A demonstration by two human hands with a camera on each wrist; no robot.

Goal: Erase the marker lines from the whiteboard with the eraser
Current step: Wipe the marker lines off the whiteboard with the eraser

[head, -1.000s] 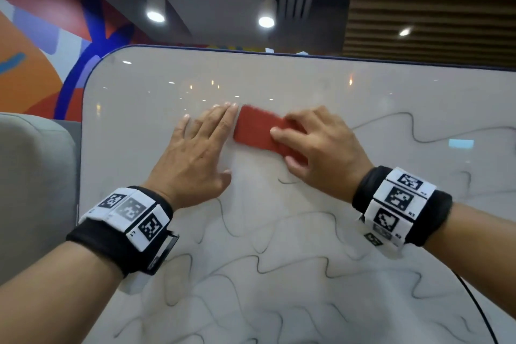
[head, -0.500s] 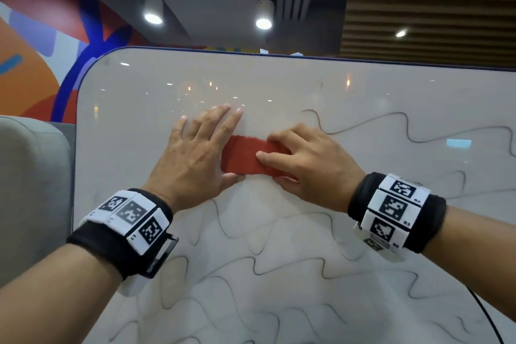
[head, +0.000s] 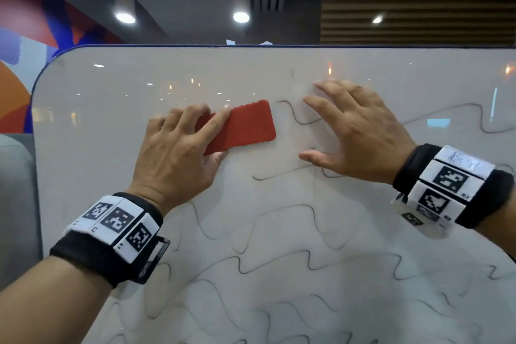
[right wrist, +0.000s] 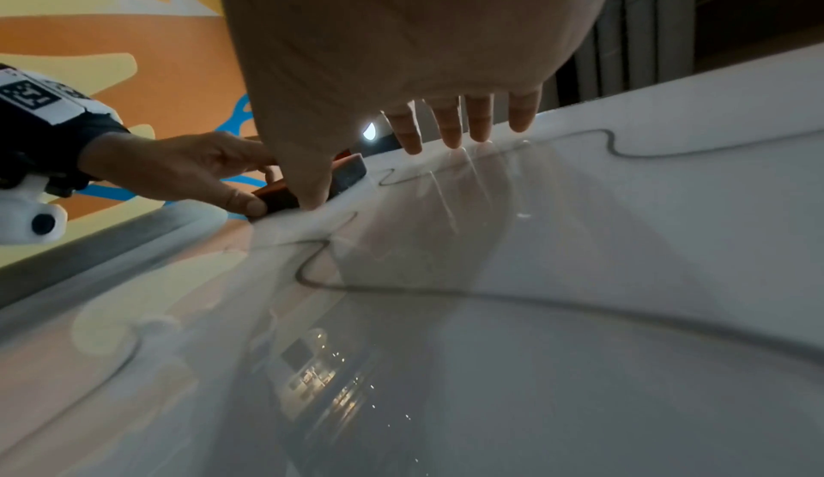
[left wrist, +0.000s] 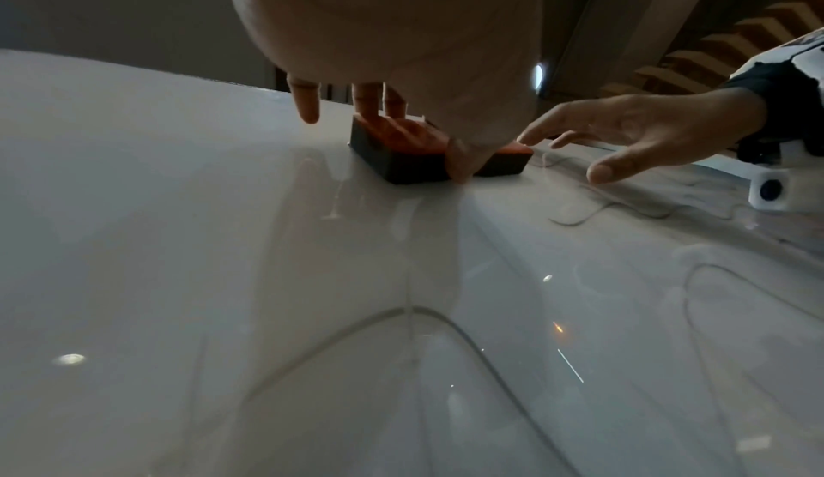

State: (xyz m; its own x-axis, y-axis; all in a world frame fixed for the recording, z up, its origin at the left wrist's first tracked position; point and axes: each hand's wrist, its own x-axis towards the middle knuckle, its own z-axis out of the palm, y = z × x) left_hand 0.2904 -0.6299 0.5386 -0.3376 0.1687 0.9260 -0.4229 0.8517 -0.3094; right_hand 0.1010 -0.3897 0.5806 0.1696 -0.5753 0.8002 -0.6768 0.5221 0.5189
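The red eraser [head: 245, 126] lies flat against the whiteboard [head: 111, 120] near its upper middle. My left hand [head: 223, 134] grips its left half, fingers on top and thumb against the lower edge; the left wrist view shows the thumb on the dark felt side of the eraser [left wrist: 401, 167]. My right hand [head: 304, 128] is off the eraser, just to its right, fingers spread and straight close to the board. Wavy grey marker lines [head: 279, 260] cover the lower and right board; one short curl [head: 296, 114] runs between eraser and right hand. The upper left area is wiped.
The board's blue-trimmed top edge [head: 251, 46] and rounded left corner [head: 47, 70] are close to the hands. A grey padded surface [head: 14, 204] stands left of the board. A coloured mural wall [head: 16, 78] and ceiling lamps are behind.
The eraser passed from my right hand to my left. The right hand let go and drew away to the right; the left hand, earlier flat beside the eraser, now grips it.
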